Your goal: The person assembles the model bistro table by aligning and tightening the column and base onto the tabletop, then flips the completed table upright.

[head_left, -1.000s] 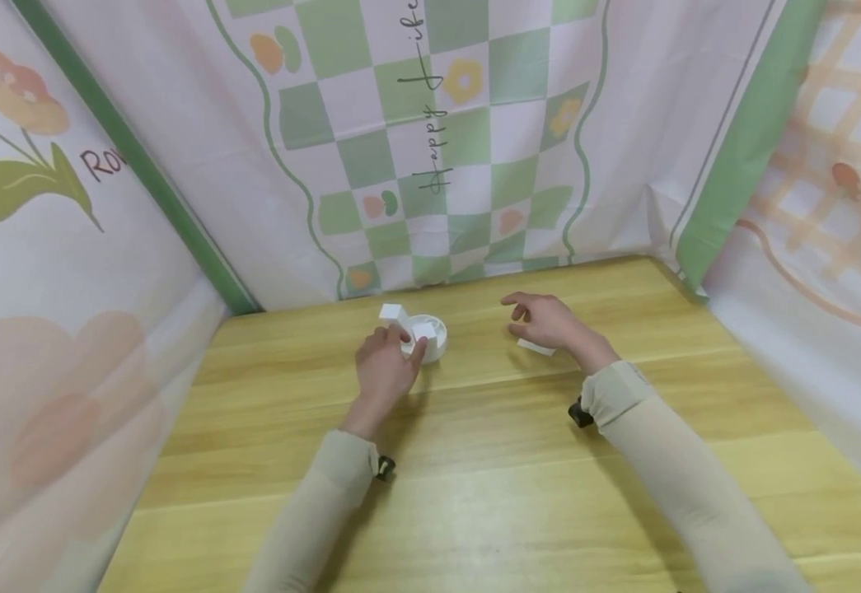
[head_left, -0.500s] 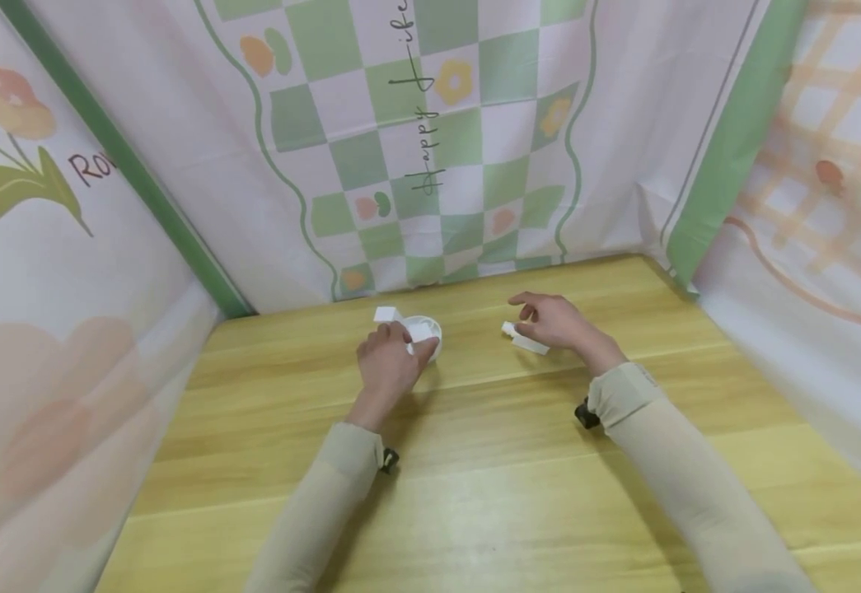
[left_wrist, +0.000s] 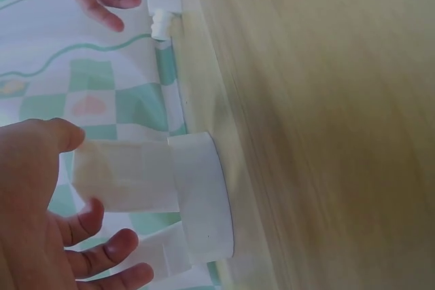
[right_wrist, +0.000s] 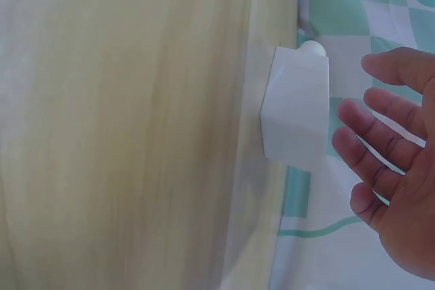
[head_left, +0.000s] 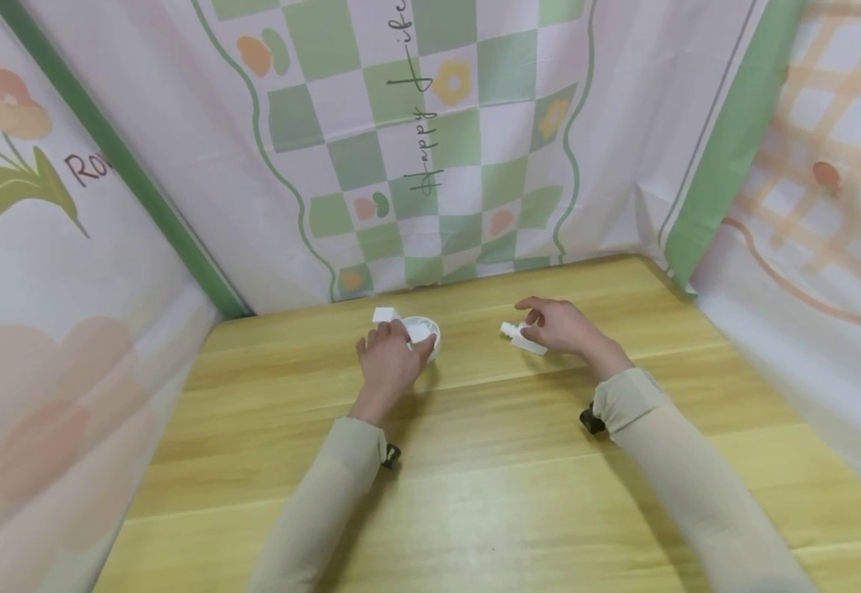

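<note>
My left hand pinches a white box-shaped piece between thumb and fingertips. That piece stands upright in a round white dish. A second white box-shaped piece rises from the dish's far left side, partly behind the fingers. To the right, a white angular bottle with a ribbed neck lies on its side on the table. My right hand hovers over the bottle with its fingers loosely bent and spread; in the right wrist view a gap shows between fingertips and bottle.
The wooden table ends at a hanging printed cloth close behind the dish and bottle. More cloth hangs on the left and right sides.
The left thumb and fingers have closed in on the upright piece. My right hand has drawn slightly right, uncovering the bottle's neck. The head view has shifted a little.
</note>
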A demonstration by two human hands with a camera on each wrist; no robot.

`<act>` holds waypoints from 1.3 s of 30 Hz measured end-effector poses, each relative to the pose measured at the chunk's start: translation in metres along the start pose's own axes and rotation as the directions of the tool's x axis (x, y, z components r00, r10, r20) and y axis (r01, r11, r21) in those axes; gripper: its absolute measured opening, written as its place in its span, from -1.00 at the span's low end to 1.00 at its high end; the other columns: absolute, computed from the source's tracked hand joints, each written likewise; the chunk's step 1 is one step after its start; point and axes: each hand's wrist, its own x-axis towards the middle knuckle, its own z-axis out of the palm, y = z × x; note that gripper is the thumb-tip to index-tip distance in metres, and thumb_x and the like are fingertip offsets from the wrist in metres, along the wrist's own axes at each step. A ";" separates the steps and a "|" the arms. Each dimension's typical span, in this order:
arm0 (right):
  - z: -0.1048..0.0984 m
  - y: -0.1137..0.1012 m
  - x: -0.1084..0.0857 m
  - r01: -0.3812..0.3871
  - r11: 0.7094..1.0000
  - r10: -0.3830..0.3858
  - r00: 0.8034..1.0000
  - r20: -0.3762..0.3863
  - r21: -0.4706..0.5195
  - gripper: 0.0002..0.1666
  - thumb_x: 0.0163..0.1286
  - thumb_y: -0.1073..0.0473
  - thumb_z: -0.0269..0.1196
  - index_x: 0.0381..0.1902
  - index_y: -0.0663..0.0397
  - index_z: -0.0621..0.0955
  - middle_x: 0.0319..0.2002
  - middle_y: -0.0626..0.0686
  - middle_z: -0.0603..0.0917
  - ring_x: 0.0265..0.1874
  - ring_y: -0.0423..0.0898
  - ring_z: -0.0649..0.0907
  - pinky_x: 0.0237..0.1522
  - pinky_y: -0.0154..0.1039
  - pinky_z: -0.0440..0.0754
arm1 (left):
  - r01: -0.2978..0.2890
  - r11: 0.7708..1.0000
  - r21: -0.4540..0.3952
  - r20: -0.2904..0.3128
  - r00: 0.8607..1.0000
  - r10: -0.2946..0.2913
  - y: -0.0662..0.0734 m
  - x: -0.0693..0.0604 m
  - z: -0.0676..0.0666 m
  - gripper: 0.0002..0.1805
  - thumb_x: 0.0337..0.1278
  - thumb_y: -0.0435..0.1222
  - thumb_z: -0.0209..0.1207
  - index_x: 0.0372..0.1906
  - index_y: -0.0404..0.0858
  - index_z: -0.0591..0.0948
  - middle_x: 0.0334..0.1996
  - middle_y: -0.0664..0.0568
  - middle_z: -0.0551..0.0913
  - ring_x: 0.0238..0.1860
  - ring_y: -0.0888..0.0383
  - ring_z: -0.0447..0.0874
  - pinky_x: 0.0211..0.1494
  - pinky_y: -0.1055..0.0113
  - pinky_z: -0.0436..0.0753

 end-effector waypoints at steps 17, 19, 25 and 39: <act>0.003 0.013 -0.005 0.004 1.000 -0.004 0.999 -0.032 0.015 -0.43 0.37 0.07 0.26 0.28 0.17 0.51 -0.02 0.21 0.71 -0.04 0.14 0.67 0.06 0.11 0.61 | 0.005 1.000 0.004 -0.021 1.000 -0.005 -0.013 -0.005 0.000 -0.38 0.26 0.34 -0.03 -0.12 -0.16 0.45 -0.23 -0.04 0.53 -0.20 -0.03 0.53 -0.17 0.07 0.55; 0.002 0.015 -0.006 -0.010 1.000 0.011 0.999 -0.033 0.014 -0.43 0.37 0.07 0.26 0.28 0.16 0.51 -0.02 0.21 0.71 -0.02 0.15 0.66 0.08 0.12 0.60 | 0.003 1.000 -0.006 -0.031 0.999 -0.003 -0.013 -0.005 -0.001 -0.40 0.28 0.30 -0.01 -0.11 -0.18 0.46 -0.23 -0.05 0.54 -0.19 -0.05 0.54 -0.15 0.05 0.56; -0.001 0.019 -0.010 -0.030 1.000 0.030 0.999 -0.030 0.009 -0.46 0.37 0.06 0.27 0.24 0.18 0.54 -0.02 0.22 0.70 0.01 0.18 0.64 0.12 0.16 0.56 | 0.012 1.000 -0.028 -0.050 0.999 -0.013 -0.017 -0.006 -0.006 -0.43 0.26 0.21 0.05 -0.05 -0.23 0.51 -0.18 -0.10 0.59 -0.14 -0.09 0.59 -0.10 0.01 0.59; -0.003 0.027 -0.014 -0.039 0.997 0.037 0.999 -0.019 -0.072 -0.40 0.25 -0.03 0.37 0.16 0.17 0.59 -0.05 0.23 0.70 -0.07 0.15 0.66 0.03 0.12 0.58 | 0.005 0.998 -0.069 0.000 1.000 -0.005 -0.023 -0.004 -0.010 -0.42 0.32 0.18 0.10 0.15 -0.20 0.50 -0.05 -0.13 0.59 -0.02 -0.11 0.57 0.01 0.01 0.58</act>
